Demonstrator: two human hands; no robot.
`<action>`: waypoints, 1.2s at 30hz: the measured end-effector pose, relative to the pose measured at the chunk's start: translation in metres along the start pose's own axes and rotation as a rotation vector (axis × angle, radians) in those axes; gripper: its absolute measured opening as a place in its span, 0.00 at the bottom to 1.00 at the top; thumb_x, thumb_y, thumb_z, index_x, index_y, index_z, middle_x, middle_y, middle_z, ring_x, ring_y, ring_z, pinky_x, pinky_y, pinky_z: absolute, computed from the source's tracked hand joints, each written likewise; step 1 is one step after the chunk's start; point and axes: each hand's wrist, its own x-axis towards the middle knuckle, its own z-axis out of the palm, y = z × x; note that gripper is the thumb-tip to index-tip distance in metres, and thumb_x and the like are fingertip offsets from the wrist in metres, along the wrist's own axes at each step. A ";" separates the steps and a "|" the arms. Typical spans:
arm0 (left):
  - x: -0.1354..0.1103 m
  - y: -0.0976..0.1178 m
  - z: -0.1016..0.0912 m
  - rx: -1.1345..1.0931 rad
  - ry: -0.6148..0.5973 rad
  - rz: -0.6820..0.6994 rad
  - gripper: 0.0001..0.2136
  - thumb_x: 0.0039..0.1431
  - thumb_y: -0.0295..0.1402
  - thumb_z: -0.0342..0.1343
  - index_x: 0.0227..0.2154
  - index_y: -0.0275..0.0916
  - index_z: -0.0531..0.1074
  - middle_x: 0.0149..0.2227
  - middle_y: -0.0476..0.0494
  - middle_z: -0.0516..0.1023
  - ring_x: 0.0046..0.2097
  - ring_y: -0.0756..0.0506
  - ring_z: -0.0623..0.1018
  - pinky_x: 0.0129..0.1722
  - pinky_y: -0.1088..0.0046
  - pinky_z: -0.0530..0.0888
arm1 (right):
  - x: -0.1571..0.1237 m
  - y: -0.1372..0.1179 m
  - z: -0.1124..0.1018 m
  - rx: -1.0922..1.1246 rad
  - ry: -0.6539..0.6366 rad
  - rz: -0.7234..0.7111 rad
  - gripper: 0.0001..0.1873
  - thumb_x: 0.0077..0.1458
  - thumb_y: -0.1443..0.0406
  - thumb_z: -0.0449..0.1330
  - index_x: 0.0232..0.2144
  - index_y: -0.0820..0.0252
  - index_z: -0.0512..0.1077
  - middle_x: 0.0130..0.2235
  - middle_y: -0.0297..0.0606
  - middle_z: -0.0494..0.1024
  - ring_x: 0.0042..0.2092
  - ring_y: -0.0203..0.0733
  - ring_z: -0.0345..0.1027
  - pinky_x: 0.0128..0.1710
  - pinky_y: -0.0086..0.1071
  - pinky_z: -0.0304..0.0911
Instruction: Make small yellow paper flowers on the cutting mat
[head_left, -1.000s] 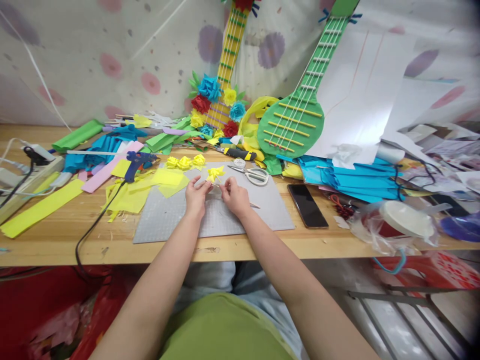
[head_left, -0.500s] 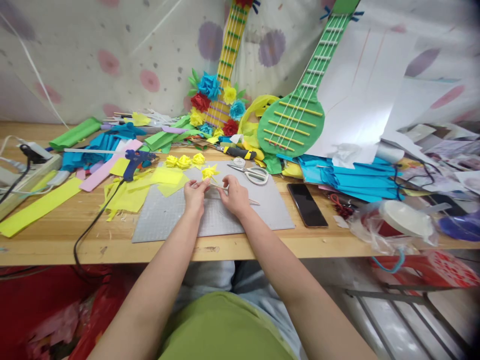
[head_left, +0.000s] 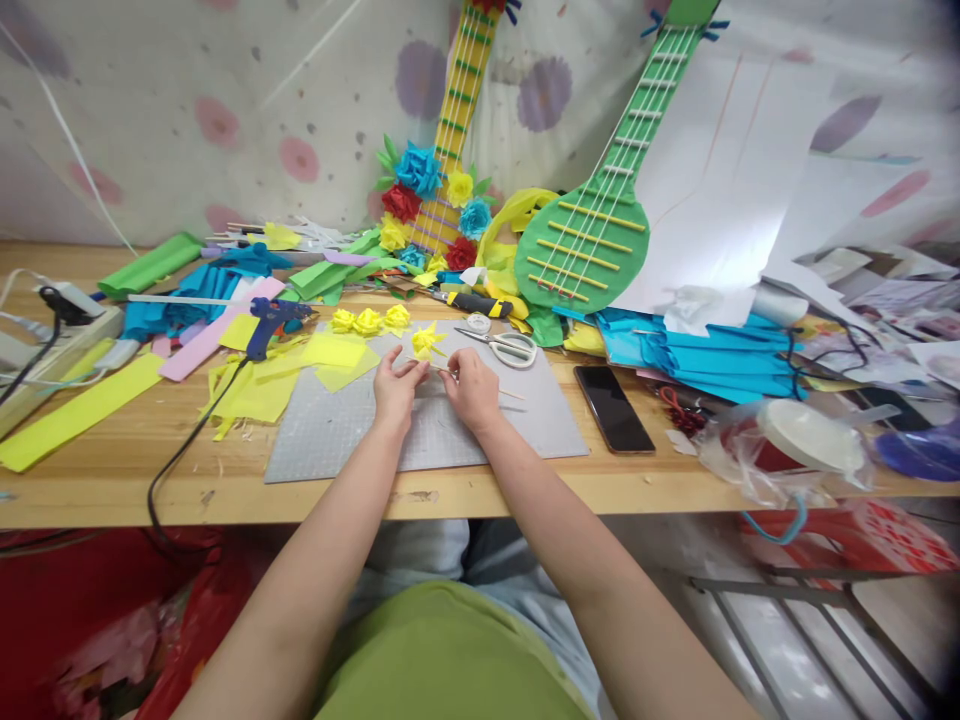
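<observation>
Both my hands work close together over a grey cutting mat (head_left: 337, 440). My left hand (head_left: 395, 385) pinches the base of a small yellow paper flower (head_left: 427, 342). My right hand (head_left: 472, 388) is closed on a thin wooden stick (head_left: 510, 394) that runs from the flower out to the right. Three finished yellow paper flowers (head_left: 370, 321) lie in a row at the mat's far left edge. Yellow paper sheets (head_left: 334, 355) lie left of my hands.
Scissors (head_left: 504, 346), a tape roll (head_left: 478, 323) and a black phone (head_left: 613, 408) lie to the right. A blue glue gun (head_left: 274, 320) with a black cord sits on the left. A green paper guitar (head_left: 592, 240) and a flowered yellow one (head_left: 442, 200) lean behind.
The yellow flower turned slightly between my fingers. My hands stayed in nearly the same spot over the mat.
</observation>
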 end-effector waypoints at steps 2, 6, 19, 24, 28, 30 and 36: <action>0.000 0.000 0.000 -0.019 0.007 -0.009 0.30 0.38 0.21 0.60 0.48 0.35 0.59 0.25 0.51 0.72 0.27 0.54 0.73 0.33 0.75 0.71 | 0.000 0.000 0.001 -0.005 -0.002 0.004 0.04 0.52 0.64 0.50 0.30 0.58 0.61 0.33 0.36 0.68 0.33 0.37 0.61 0.29 0.29 0.51; 0.000 0.001 0.000 -0.053 0.034 0.011 0.33 0.38 0.18 0.59 0.51 0.37 0.55 0.27 0.51 0.72 0.28 0.53 0.74 0.34 0.75 0.72 | -0.001 0.000 0.004 -0.006 -0.018 -0.003 0.03 0.52 0.64 0.50 0.30 0.58 0.60 0.32 0.35 0.68 0.33 0.37 0.61 0.28 0.29 0.50; 0.001 0.001 -0.001 -0.010 0.092 0.028 0.33 0.37 0.17 0.60 0.49 0.35 0.55 0.24 0.53 0.72 0.28 0.54 0.74 0.39 0.74 0.70 | 0.001 0.002 0.002 0.018 -0.042 0.003 0.04 0.51 0.63 0.52 0.29 0.58 0.60 0.31 0.33 0.68 0.31 0.35 0.61 0.27 0.28 0.49; 0.002 -0.001 -0.002 -0.045 0.138 -0.009 0.29 0.36 0.17 0.60 0.43 0.36 0.56 0.24 0.53 0.71 0.27 0.54 0.73 0.38 0.73 0.71 | 0.000 0.001 0.001 0.026 -0.040 0.007 0.04 0.51 0.63 0.51 0.30 0.58 0.61 0.31 0.33 0.68 0.31 0.35 0.61 0.28 0.28 0.50; 0.001 0.001 -0.001 -0.034 0.151 -0.017 0.27 0.36 0.18 0.61 0.40 0.37 0.56 0.25 0.53 0.71 0.27 0.54 0.73 0.37 0.71 0.72 | -0.001 0.000 0.001 0.030 -0.038 0.009 0.04 0.51 0.63 0.51 0.31 0.58 0.61 0.32 0.33 0.69 0.31 0.35 0.61 0.28 0.28 0.50; 0.001 0.001 0.000 -0.038 0.155 -0.019 0.26 0.36 0.18 0.61 0.38 0.38 0.55 0.25 0.53 0.71 0.27 0.53 0.73 0.36 0.71 0.72 | -0.001 0.000 0.001 0.030 -0.040 0.010 0.05 0.52 0.63 0.51 0.31 0.58 0.61 0.32 0.34 0.69 0.31 0.35 0.62 0.28 0.28 0.50; 0.002 0.001 0.000 -0.048 0.156 -0.026 0.25 0.36 0.18 0.61 0.38 0.37 0.57 0.25 0.52 0.71 0.27 0.53 0.73 0.36 0.72 0.72 | -0.001 0.000 0.000 0.041 -0.054 0.023 0.05 0.51 0.63 0.51 0.32 0.58 0.61 0.33 0.34 0.69 0.32 0.35 0.62 0.29 0.28 0.51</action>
